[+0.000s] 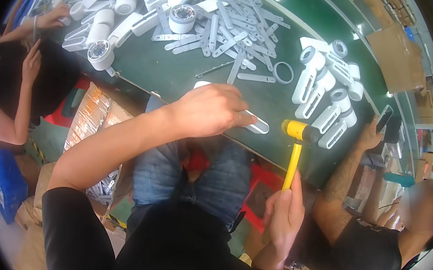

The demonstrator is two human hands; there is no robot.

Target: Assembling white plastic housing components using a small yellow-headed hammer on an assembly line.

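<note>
My left hand (211, 109) is closed over a white housing with a grey strip (258, 124) at the near edge of the green table. Most of that piece is hidden under my palm and fingers. My right hand (284, 217) grips the yellow handle of a mallet (295, 129), raised upright just right of the housing. The mallet's head is yellow with a dark face. Beyond my left hand lies a heap of flat grey strips (226, 28), with a grey ring (283, 72) at its right end.
White handled housings with round heads (327, 81) are grouped on the right of the table (178, 70); more pile up at the far left. A cardboard box (95, 111) stands left of my legs. Co-workers sit on both sides, the right one holding a phone (384, 117).
</note>
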